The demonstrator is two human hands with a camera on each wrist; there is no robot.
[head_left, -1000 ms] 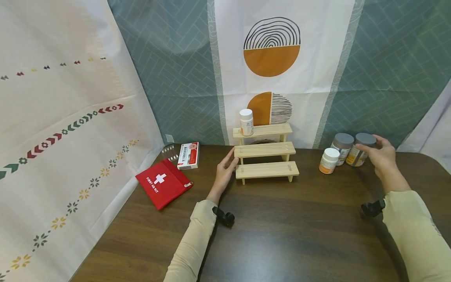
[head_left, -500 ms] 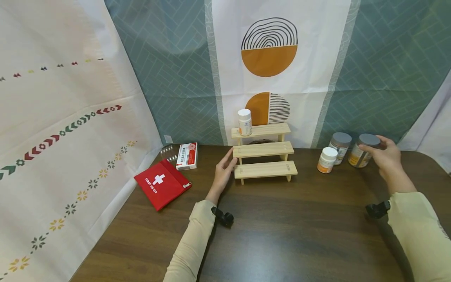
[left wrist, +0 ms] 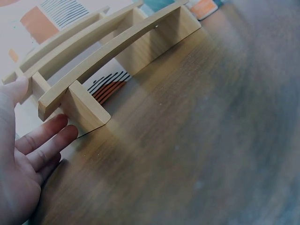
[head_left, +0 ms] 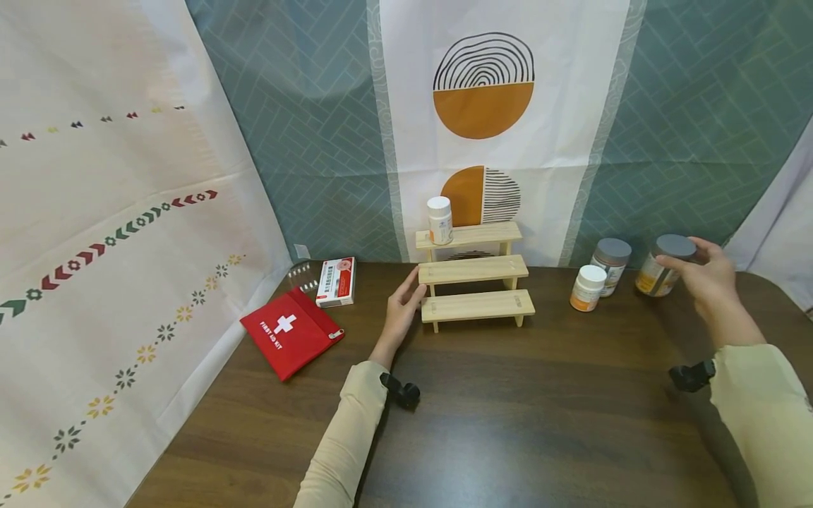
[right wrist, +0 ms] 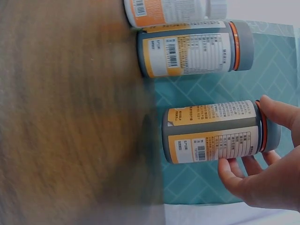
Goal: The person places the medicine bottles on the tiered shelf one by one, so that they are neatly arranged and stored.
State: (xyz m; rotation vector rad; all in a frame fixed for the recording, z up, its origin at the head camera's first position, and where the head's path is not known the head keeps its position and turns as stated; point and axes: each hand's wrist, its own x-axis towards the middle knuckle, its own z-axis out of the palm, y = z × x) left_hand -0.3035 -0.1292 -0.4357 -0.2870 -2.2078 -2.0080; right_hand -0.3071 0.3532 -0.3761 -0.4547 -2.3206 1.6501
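At the right, my right hand (head_left: pixel 714 279) grips a grey-lidded supplement bottle (head_left: pixel 658 275) near its lid, thumb on one side and fingers on the other. In the right wrist view the held bottle (right wrist: pixel 211 133) has a yellow and white label, and its base sits a little off the table. My left hand (head_left: pixel 403 307) touches the left end of a three-step wooden display stand (head_left: pixel 478 305). The left wrist view has its fingers (left wrist: pixel 58 140) loosely extended against the stand's leg. A white pill bottle (head_left: pixel 440 222) stands on the top step.
Left of the held bottle stand another grey-lidded bottle (head_left: pixel 611 264) and a white-capped bottle (head_left: pixel 587 288). A red first aid kit pouch (head_left: pixel 292 331), a medicine box (head_left: pixel 336 281) and a clear blister-like item (head_left: pixel 303 276) lie at the left. Curtains hang behind the table (head_left: pixel 508 409).
My right hand has moved the grey-lidded bottle right, away from its neighbour, and slightly up. The left hand has stayed at the stand while the head view shifts a little.
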